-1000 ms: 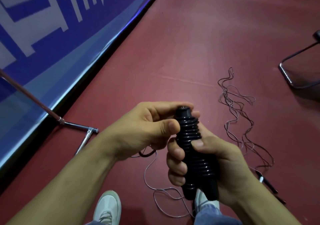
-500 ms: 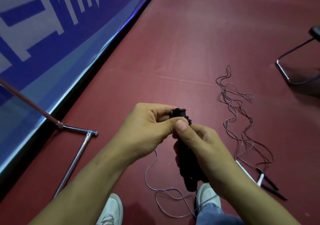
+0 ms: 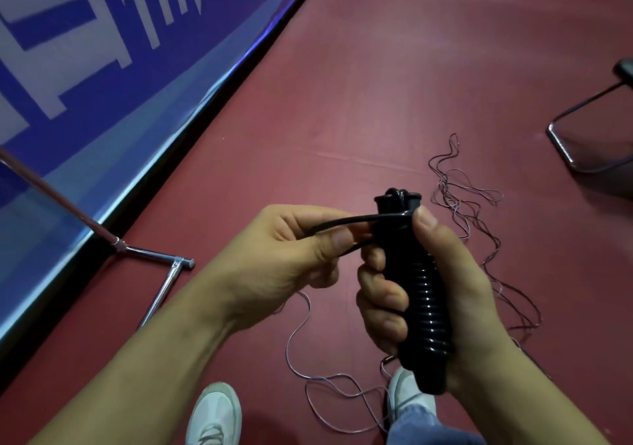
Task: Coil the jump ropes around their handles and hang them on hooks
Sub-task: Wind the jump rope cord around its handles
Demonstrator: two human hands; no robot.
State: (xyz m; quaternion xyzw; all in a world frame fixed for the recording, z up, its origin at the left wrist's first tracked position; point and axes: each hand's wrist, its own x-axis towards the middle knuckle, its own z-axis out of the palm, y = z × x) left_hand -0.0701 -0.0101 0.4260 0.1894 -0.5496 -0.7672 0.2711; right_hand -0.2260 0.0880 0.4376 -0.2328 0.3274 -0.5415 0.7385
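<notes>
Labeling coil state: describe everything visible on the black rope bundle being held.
The bundle is glossy black cord wound in tight turns round the handles, whose flared ends show on top. It stands nearly upright above the red floor. The right hand grips its middle, thumb near the top. One loop runs left from the top turns into the left hand, which pinches it. Its lower end looks bare of coils.

Chrome stand [image 3: 161, 287] beside blue banner [image 3: 85, 108]
</notes>
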